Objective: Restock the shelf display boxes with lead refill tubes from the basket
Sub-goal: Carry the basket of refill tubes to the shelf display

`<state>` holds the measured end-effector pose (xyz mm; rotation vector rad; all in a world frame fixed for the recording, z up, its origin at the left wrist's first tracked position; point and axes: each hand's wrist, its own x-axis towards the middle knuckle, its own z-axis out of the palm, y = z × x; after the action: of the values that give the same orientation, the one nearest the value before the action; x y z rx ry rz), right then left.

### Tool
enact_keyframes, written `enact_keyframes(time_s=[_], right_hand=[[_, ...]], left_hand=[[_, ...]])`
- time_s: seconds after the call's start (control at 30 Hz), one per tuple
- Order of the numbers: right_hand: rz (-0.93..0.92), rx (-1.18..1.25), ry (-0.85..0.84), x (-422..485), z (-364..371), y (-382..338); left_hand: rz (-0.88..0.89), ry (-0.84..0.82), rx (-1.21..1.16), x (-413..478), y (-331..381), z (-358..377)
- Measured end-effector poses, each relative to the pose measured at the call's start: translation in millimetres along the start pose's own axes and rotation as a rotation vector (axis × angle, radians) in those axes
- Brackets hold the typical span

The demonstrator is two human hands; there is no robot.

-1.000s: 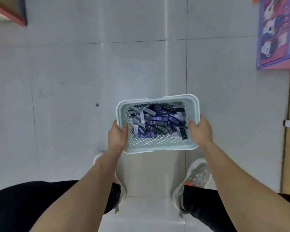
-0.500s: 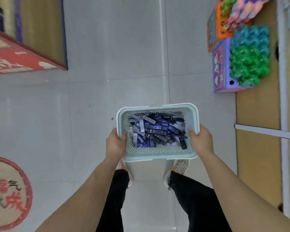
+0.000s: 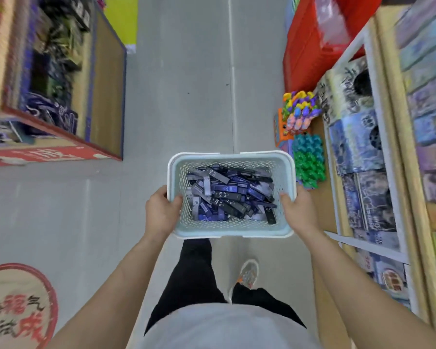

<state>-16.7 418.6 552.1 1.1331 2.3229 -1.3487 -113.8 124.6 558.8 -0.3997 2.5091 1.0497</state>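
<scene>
I carry a pale blue perforated basket (image 3: 233, 233) in front of me over a grey tiled aisle. It is filled with several lead refill tubes (image 3: 230, 196), black, blue and grey, marked HB 0.7. My left hand (image 3: 161, 212) grips the basket's left rim, thumb over the edge. My right hand (image 3: 300, 210) grips the right rim the same way. No shelf display box for the tubes can be made out.
A wooden shelf unit (image 3: 388, 152) with packaged goods runs along the right. Colourful toys (image 3: 305, 137) and a red crate (image 3: 315, 44) stand at its foot. A stocked display stand (image 3: 53, 96) is at the left, a round floor sticker (image 3: 18, 308) lower left.
I have stood up and walked forward along the aisle with the basket held level. The shelves on both sides have come into view. Both hands keep their grip.
</scene>
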Motion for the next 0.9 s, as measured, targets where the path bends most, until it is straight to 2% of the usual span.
enact_keyframes(time_s=[0.13, 0.47, 0.9], right_hand=[[-0.044, 0.010, 0.040, 31, -9, -70], [-0.089, 0.036, 0.144, 146, -20, -247], [-0.078, 0.079, 0.129, 415, -45, -414]], left_hand=[[0.023, 0.035, -0.062, 53, 46, -27], [0.094, -0.049, -0.149, 222, 175, -90], [0.101, -0.012, -0.014, 467, 388, -91]])
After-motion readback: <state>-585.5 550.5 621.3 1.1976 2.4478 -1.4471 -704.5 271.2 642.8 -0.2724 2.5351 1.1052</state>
